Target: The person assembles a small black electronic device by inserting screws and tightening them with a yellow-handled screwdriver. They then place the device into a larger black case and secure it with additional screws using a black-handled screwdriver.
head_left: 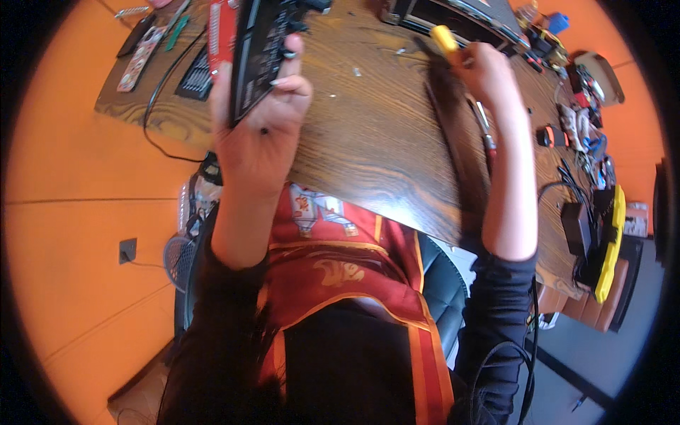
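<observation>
My left hand (256, 152) is raised at the upper left, its fingers closed around a flat black panel (256, 60) with rows of pale print. The panel is tilted on edge, and its top is cut off by the frame. A red piece (222, 35) shows along its left side. On the left palm sits a small dark spot that I cannot identify. At the upper right, my right hand (489, 71) grips a yellow-handled tool (444, 39); the tool's working end is not visible. Under the right forearm lies a red-handled screwdriver (489, 134).
An open black metal case (453, 21) stands at the table's far edge. Left are a black bit set (195, 76), a patterned strip (140, 64) and a black cable (149, 117). Cables, loose tools and an orange-black item (552, 136) crowd the right side of the wooden table (368, 134).
</observation>
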Tool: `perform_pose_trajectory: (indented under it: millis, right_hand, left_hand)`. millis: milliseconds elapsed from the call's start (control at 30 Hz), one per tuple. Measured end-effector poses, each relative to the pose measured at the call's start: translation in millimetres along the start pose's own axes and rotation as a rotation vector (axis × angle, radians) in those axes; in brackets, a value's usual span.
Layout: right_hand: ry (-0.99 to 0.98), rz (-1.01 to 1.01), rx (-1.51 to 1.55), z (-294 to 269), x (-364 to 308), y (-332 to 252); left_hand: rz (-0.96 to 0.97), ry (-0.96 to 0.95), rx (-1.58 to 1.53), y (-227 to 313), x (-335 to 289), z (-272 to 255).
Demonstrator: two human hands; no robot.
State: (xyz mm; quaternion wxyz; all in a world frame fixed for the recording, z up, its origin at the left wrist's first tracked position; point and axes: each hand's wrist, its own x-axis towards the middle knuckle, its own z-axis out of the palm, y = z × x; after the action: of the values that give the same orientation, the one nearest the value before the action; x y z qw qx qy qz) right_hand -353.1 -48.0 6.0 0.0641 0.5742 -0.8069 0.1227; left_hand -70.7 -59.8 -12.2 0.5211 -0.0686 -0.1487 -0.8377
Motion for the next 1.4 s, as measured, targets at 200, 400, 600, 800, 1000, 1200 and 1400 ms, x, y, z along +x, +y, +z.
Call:
perform_pose_trajectory:
  millis: [200, 400, 600, 800, 1000, 1200, 1400]
  right_hand:
    - [0.288, -0.078, 0.634, -88.6, -62.8, -4.9]
    - [0.668, -0.075, 1.564, -60.3, -147.6, -51.9]
    - [0.613, 0.247, 1.765, -24.0, -183.8, -95.9]
    - [0.562, 0.188, 1.713, -12.2, -186.3, -98.7]
    - [0.566, 0.239, 1.676, -11.3, -186.1, -101.6]
    - [0.597, 0.147, 1.645, -10.2, -180.7, -104.1]
    - [0.615, 0.154, 1.618, -9.0, -180.1, -106.9]
  left_hand:
    - [-0.064, -0.100, -0.087, 0.0, 6.9, -0.4]
    - [-0.156, -0.144, -0.227, -19.3, 15.9, 5.6]
    - [-0.104, -0.098, -0.100, -38.1, 18.1, 19.4]
    - [-0.016, -0.016, 0.118, -44.8, 15.9, 26.0]
    - [0.001, 0.014, 0.139, -45.9, 14.3, 23.5]
    - [0.008, 0.061, 0.071, -45.1, 14.0, 18.9]
    - [0.022, 0.082, 0.073, -45.1, 13.4, 17.6]
